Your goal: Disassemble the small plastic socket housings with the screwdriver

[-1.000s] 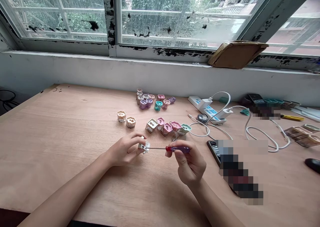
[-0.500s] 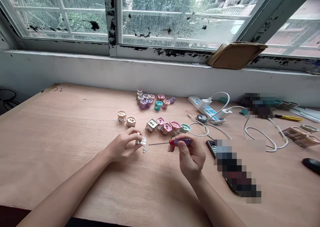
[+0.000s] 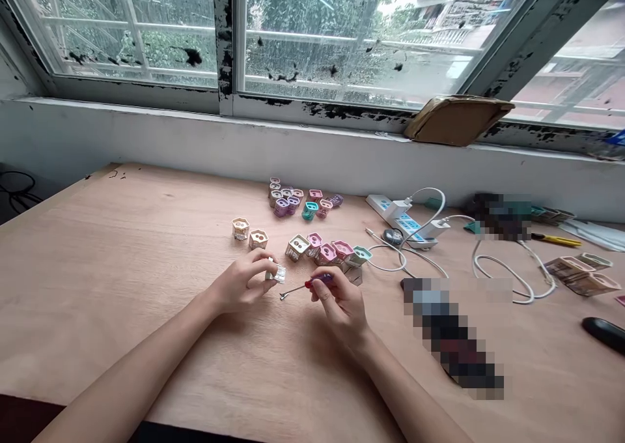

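My left hand (image 3: 239, 284) pinches a small white and clear piece (image 3: 278, 273) just above the table; fingers cover part of it, and I cannot make out its exact kind. Between the fingers of my right hand (image 3: 342, 304) is a screwdriver (image 3: 308, 284) with a red and purple handle and a thin metal shaft. Its tip points left and down, at tiny metal bits (image 3: 283, 296) on the wood below the white piece. Whether the tip touches them is too small to tell. Beyond my hands stand pentagonal two-hole pencil sharpeners, among them a cream one (image 3: 297, 247) and a pink one (image 3: 326, 255).
More sharpeners (image 3: 282, 207) cluster near the wall. A power strip (image 3: 415, 233) with plugs and white cables (image 3: 481, 270) lies at the right. A yellow cutter (image 3: 556, 240), a dark mouse (image 3: 604, 333) and a blurred-out dark object (image 3: 456, 339) are also on the table (image 3: 122, 254).
My right hand has moved left, bringing the screwdriver's tip down to the tiny metal bits. My left hand keeps its pinch on the white piece. The camera view has shifted slightly.
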Motion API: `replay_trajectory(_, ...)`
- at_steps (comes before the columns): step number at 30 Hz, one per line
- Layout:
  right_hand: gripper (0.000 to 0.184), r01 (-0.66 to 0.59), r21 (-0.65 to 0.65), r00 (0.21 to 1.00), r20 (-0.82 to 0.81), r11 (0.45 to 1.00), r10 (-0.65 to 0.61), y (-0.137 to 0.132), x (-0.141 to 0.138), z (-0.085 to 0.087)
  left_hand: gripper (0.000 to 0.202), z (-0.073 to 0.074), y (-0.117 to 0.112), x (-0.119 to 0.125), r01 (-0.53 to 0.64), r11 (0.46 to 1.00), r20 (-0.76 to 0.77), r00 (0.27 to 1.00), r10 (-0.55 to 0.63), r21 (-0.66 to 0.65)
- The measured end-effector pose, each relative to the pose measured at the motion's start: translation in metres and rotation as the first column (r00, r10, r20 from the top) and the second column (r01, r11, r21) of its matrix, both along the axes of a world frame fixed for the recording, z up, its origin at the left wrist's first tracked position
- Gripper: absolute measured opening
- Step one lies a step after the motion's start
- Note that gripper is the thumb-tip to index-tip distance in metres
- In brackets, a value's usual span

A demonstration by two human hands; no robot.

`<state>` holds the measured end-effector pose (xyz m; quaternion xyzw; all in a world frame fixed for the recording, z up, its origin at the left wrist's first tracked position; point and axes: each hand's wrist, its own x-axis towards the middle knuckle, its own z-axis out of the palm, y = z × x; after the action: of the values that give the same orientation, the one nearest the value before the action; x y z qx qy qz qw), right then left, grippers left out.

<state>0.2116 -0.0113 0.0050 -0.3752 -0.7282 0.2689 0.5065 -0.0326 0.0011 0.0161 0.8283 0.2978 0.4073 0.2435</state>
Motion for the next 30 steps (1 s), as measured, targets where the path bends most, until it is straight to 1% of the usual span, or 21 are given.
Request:
replay_trajectory(10,0.023,-0.015,-0.019,1.000,-0.006,1.000,0.015,-0.0001,-0.0050,0.0008,0.007,0.0031,-0.0012,0.0001,-0.016,1.000,-0.007,1.000,0.016,-0.011)
replay_trajectory(18,0.023,-0.063,-0.085,0.996,-0.073,0.994,0.057,-0.0003,-0.0073,-0.0025,0.004,0.0023,-0.0009,-0.0004,-0.029,0.999,0.005,1.000,0.029,-0.027)
replay_trajectory(20,0.022,-0.065,-0.084,0.994,-0.095,0.994,0.057,-0.0005,-0.0076,-0.0027,0.004,0.0023,-0.0009,-0.0007,-0.035,0.999,0.010,0.999,0.035,-0.024)
replay_trajectory(26,0.020,-0.034,-0.068,0.980,-0.198,0.997,0.020,-0.0011,-0.0064,-0.0010,0.004,0.0009,-0.0001,-0.0016,-0.061,0.998,0.034,0.998,0.061,-0.010)
replay_trajectory(30,0.021,0.001,-0.101,0.972,-0.233,0.995,-0.025,0.0006,-0.0058,0.0005,0.004,0.0005,0.0006,-0.0016,-0.074,0.997,0.049,0.996,0.074,0.000)
